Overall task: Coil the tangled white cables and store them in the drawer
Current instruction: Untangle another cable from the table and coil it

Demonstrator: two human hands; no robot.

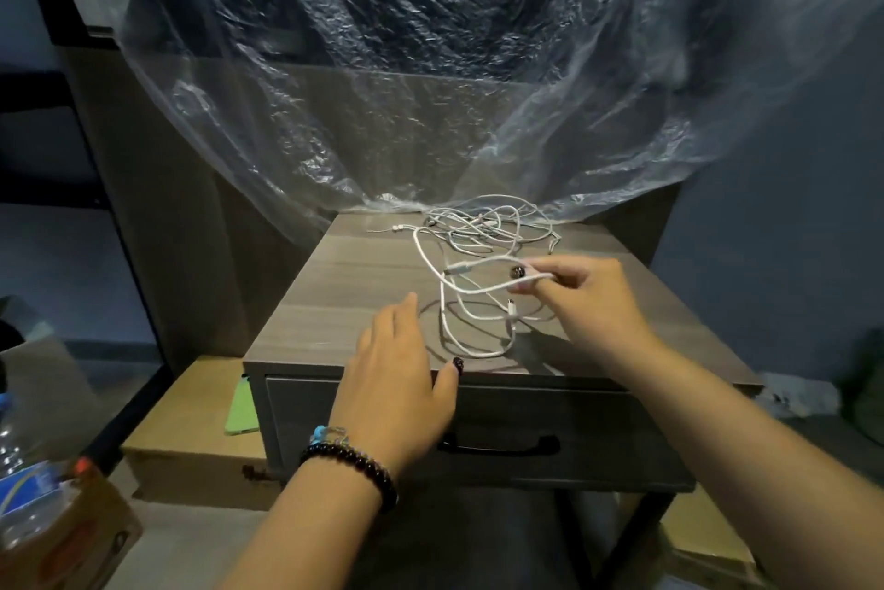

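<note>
1. Cables (483,230): white tangle on the cabinet (344,283) top, main heap at 12 o'clock by the back edge; loose loops trail toward 6, reaching near the front edge.
2. Right hand (588,297): at 3 o'clock of the loops, fingers curled, pinching one cable strand lifted off the top.
3. Left hand (397,379): at 7 o'clock of the loops, fingers straight and together, holding nothing, over the front edge; thumb tip near the lowest loop.
4. Drawer (622,436): under the top, closed, black handle (500,446) partly hidden by the left hand.
5. Plastic sheet (382,87): hangs behind, hem touching the back edge beside the heap.
6. Left of cabinet: box (191,436) with green phone (243,407); bottle (24,470) at 8 o'clock.
7. Bare top at 9 to 10 o'clock of the cables.
</note>
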